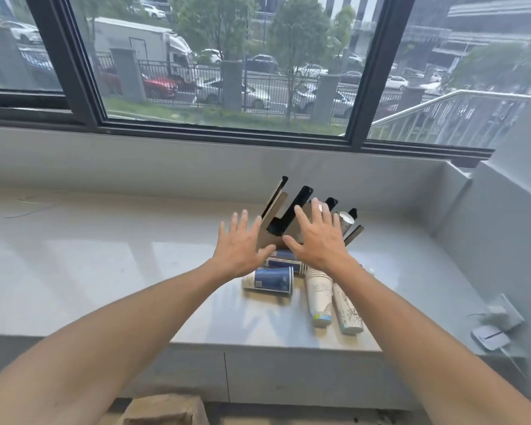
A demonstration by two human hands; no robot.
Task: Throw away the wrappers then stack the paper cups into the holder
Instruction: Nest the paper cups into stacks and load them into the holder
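A slanted cup holder (284,207) with black and tan slats stands on the pale counter (105,271), one white cup (346,218) resting in its right slot. Several sleeves of paper cups lie on their sides in front of it: a blue-printed stack (272,280), another blue one (284,261) behind it, a white stack (319,297) and a patterned stack (348,311), apparently in clear wrap. My left hand (241,245) and my right hand (318,237) hover above them, palms down, fingers spread, holding nothing.
A large window runs behind the counter. The grey wall on the right carries a white plug and socket (497,317) with a cord. Below the counter edge sits a brown cardboard box (163,409).
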